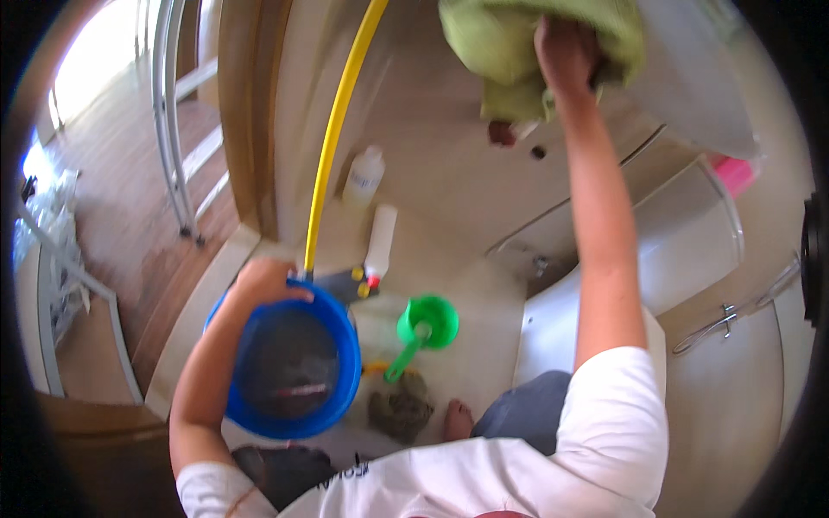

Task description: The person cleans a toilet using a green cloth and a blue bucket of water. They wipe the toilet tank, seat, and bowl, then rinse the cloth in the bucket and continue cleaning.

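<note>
My left hand [268,281] grips the far rim of a blue bucket [352,367], which holds greyish water with a thin pinkish streak or object showing in it. Far off at the upper right, my right hand [568,56] is stretched out and closed on a bunched yellow-green cloth [492,43]. The cloth covers part of its fingers. A green dipper [442,321] sits on the floor right of the bucket. Near it lies a crumpled grey-brown rag [400,413].
A yellow pole [332,129] rises behind the bucket beside a black block with yellow knobs [345,283]. Two white bottles, one standing [363,175] and one red-capped [381,242], are near the wall. A white toilet [682,220] is at right, a metal ladder [168,112] at left.
</note>
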